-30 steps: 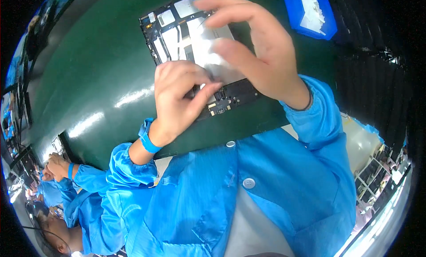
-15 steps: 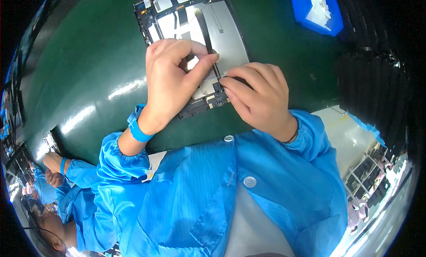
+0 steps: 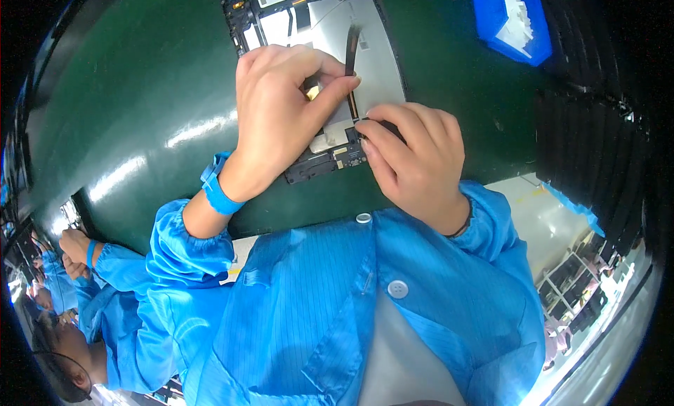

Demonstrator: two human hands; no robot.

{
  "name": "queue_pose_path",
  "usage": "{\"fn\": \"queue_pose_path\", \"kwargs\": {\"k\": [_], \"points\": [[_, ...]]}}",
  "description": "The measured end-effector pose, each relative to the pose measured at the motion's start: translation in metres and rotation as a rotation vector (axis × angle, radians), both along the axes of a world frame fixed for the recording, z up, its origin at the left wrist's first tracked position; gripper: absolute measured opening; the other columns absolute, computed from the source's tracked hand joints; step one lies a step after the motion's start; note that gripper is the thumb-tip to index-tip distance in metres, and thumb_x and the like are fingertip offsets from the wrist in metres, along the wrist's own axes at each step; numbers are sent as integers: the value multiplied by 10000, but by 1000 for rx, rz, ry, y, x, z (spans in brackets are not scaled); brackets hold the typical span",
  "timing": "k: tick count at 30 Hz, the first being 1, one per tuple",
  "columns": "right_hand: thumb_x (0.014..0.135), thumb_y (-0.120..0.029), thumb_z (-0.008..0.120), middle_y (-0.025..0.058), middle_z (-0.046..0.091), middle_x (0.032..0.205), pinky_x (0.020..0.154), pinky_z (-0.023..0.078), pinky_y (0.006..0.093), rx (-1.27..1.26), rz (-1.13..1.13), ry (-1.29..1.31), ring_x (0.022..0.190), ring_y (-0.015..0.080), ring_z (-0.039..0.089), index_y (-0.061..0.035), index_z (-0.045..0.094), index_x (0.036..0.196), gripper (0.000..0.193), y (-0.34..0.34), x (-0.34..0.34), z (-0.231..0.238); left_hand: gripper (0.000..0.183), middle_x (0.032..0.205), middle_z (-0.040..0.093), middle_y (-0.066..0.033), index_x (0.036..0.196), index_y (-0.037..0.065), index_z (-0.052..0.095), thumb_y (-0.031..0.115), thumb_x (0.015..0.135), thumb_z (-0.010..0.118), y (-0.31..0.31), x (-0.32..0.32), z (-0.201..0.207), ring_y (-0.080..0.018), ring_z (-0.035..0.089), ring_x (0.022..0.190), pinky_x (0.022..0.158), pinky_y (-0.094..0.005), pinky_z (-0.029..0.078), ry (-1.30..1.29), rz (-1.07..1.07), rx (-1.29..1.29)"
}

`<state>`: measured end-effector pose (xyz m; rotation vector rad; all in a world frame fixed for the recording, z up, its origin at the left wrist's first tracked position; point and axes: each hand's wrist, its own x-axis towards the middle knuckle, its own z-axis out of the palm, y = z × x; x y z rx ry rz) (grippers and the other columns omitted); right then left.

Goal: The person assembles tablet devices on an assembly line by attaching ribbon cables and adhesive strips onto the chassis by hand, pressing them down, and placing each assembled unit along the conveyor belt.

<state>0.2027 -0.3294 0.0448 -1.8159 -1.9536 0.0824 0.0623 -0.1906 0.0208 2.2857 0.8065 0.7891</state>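
An opened tablet (image 3: 382,62), with silver plates inside a black frame, lies on the green work surface. A black flat flex cable (image 3: 352,49) stands up from it, its upper end free and slightly blurred. My left hand (image 3: 281,108) is closed, pinching the cable midway between thumb and forefinger. Lower down, my right hand (image 3: 421,150) is closed at the cable's lower end, beside the small circuit board (image 3: 344,157) along the tablet's near edge. The right fingertips hide the exact spot where the cable ends.
At the far right stands a blue bin (image 3: 491,20) holding white pieces. The green work surface (image 3: 161,76) carries bright reflections. To my left, a co-worker in a blue sleeve (image 3: 123,267) sits close by. Black ribbed material (image 3: 586,146) hangs at the right.
The tablet and both hands have shifted slightly to the right in the picture. The cable's free end has swung right and now stands more upright. Both pinches stay closed.
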Motion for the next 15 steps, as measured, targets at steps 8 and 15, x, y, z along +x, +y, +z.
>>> {"fn": "queue_pose_path", "kwargs": {"k": [8,15], "points": [[789,-128,673,21,632,1029,808,413,360,-23,17,-53,957,218,596,-112,677,954,167,0,1,2,122,639,581,-8,734,134,690,216,727,780,3,1,0,-232,543,707,783,-360,362,18,9,60],[791,-126,673,26,631,1039,804,414,360,-16,8,-59,957,221,594,-109,672,960,170,-1,1,-1,129,627,566,-13,720,134,691,220,710,787,2,3,4,-240,543,722,792,-369,363,64,22,62]]}}
